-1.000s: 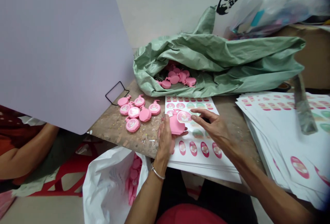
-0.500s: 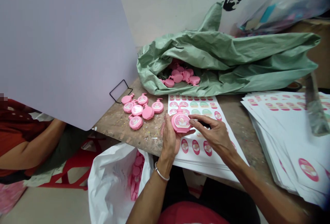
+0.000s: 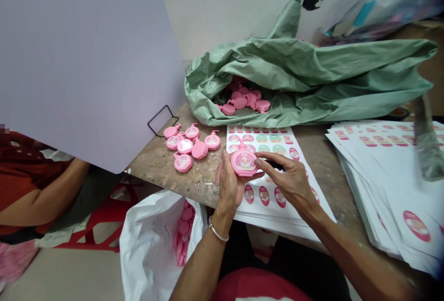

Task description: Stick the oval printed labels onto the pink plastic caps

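Light even, moderately bright; source out of view. Dim below the surface [image 3: 201,186]. Right edge blurred, its corners darkened; plastic bag [image 3: 395,7] hazy. Small pixelated patch, left edge.

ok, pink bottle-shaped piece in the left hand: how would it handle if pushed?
The pink piece is probably stiff: its outline shows no sag in the left hand. Likely light, as that hand cradles it. Lying flat, it would probably slide rather than roll, given its broad face.
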`<action>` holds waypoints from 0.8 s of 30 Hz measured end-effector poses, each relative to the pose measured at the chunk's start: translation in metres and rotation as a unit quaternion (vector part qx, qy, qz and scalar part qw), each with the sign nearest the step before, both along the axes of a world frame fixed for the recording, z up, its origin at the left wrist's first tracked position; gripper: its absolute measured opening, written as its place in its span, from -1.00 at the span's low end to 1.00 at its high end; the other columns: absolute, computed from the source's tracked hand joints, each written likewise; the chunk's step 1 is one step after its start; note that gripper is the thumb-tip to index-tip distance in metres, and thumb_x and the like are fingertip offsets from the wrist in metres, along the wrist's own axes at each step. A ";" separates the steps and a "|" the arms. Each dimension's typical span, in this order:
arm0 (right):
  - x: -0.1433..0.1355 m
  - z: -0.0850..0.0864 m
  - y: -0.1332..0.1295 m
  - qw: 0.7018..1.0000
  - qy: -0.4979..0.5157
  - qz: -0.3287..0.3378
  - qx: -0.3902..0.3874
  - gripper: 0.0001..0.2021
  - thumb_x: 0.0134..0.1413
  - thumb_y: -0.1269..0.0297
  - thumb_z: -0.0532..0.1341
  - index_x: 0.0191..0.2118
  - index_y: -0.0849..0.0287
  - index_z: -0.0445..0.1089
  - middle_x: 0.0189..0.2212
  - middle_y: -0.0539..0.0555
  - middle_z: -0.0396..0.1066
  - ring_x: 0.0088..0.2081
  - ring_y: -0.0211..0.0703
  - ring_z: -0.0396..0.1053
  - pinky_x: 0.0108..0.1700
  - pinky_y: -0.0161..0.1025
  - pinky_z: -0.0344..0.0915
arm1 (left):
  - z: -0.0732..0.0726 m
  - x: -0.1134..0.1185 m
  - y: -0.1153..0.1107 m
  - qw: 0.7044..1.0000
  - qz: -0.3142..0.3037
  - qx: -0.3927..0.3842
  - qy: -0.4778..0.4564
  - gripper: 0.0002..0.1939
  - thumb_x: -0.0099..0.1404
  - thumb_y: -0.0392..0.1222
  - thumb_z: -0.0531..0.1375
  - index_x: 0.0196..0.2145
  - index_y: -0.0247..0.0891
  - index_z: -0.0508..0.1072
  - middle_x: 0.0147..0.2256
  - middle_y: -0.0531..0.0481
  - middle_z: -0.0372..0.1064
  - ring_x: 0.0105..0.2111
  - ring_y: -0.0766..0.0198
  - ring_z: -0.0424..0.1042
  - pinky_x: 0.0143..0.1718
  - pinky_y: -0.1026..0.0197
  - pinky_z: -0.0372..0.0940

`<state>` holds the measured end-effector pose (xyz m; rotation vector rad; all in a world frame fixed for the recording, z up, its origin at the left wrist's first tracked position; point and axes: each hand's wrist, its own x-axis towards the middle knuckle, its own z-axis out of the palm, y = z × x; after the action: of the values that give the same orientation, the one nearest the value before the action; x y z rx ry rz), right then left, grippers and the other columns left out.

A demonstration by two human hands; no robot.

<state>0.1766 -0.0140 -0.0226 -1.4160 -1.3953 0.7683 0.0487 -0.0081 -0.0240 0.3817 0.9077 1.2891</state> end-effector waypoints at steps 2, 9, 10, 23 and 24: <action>0.000 0.000 0.000 1.000 -0.002 0.001 0.002 -0.69 0.00 0.02 0.30 -0.19 0.07 0.57 -0.23 0.08 0.56 -0.21 -0.05 0.47 -0.14 -0.09 0.40 | 0.000 0.000 0.000 1.000 -0.002 0.002 0.001 -0.43 0.32 0.27 0.02 -0.18 -0.33 0.50 -0.12 -0.18 0.50 -0.05 -0.02 0.46 -0.12 -0.09 0.44; 0.000 0.000 0.001 1.000 -0.002 0.002 0.005 -0.70 0.00 0.03 0.30 -0.20 0.08 0.57 -0.26 0.08 0.55 -0.22 -0.05 0.47 -0.15 -0.10 0.40 | 0.000 -0.001 -0.001 1.000 -0.005 0.015 -0.008 -0.44 0.28 0.27 0.07 -0.19 -0.31 0.51 -0.07 -0.22 0.48 -0.05 -0.06 0.45 -0.12 -0.06 0.44; 0.000 0.000 0.001 1.000 0.000 0.002 0.005 -0.71 0.00 0.04 0.31 -0.20 0.08 0.57 -0.26 0.08 0.55 -0.22 -0.05 0.47 -0.15 -0.10 0.39 | 0.000 -0.001 -0.001 1.000 -0.006 0.016 -0.007 -0.44 0.29 0.27 0.06 -0.18 -0.31 0.50 -0.07 -0.22 0.48 -0.05 -0.06 0.45 -0.12 -0.06 0.44; -0.002 0.002 0.001 1.000 0.004 0.002 0.013 -0.74 0.00 0.06 0.32 -0.23 0.07 0.57 -0.26 0.06 0.55 -0.23 -0.08 0.46 -0.17 -0.14 0.38 | 0.004 -0.001 0.000 1.000 -0.006 0.002 -0.003 -0.46 0.30 0.25 0.05 -0.16 -0.31 0.49 -0.08 -0.23 0.48 -0.03 -0.09 0.43 -0.12 -0.08 0.44; -0.002 0.003 0.000 1.000 0.005 0.000 0.013 -0.74 0.00 0.06 0.32 -0.23 0.08 0.57 -0.27 0.06 0.55 -0.23 -0.08 0.46 -0.17 -0.13 0.38 | 0.005 -0.001 0.000 1.000 -0.003 -0.010 0.007 -0.45 0.30 0.25 0.06 -0.15 -0.31 0.49 -0.08 -0.23 0.48 -0.02 -0.09 0.43 -0.11 -0.09 0.43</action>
<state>0.1745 -0.0136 -0.0198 -1.3902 -1.3921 0.7546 0.0482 -0.0084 -0.0189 0.3784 0.9290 1.2724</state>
